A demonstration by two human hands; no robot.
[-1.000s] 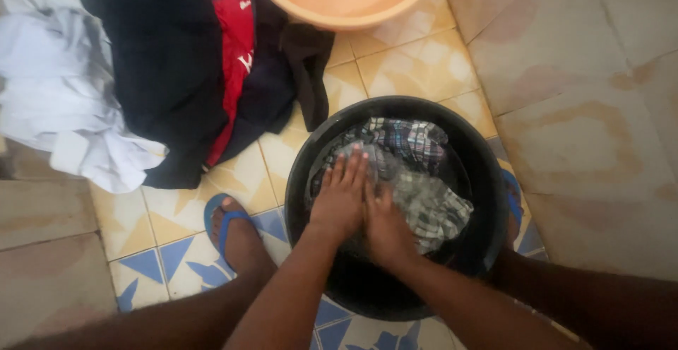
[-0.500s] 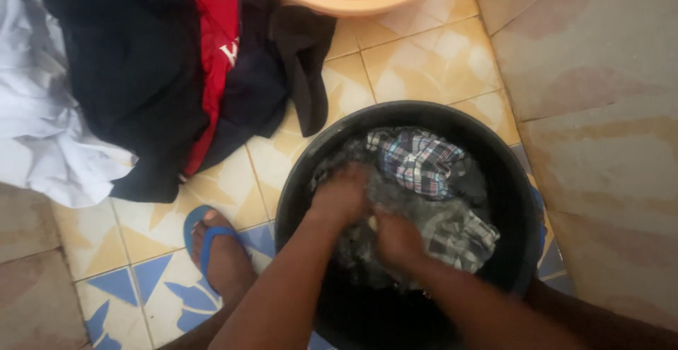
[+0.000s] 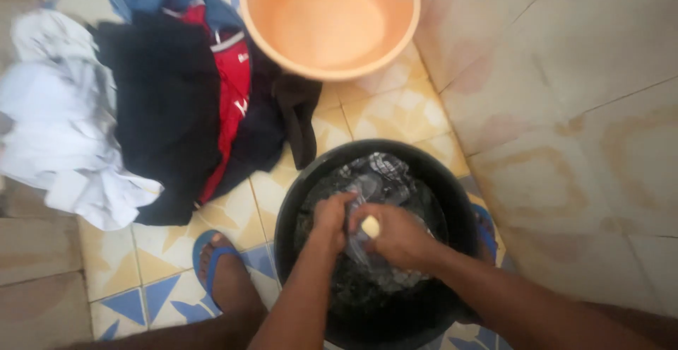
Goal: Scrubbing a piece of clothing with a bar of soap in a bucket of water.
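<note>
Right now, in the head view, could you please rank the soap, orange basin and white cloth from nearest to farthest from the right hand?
1. Soap: in the right hand.
2. Orange basin: ahead, top centre.
3. White cloth: far left.

A wet checked cloth lies bunched in the black basin, with pale soap against it

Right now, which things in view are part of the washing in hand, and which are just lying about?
In hand: black basin, checked cloth, pale soap piece, left hand, right hand.

Lying about: orange basin, dark and red clothes, white clothes.
</note>
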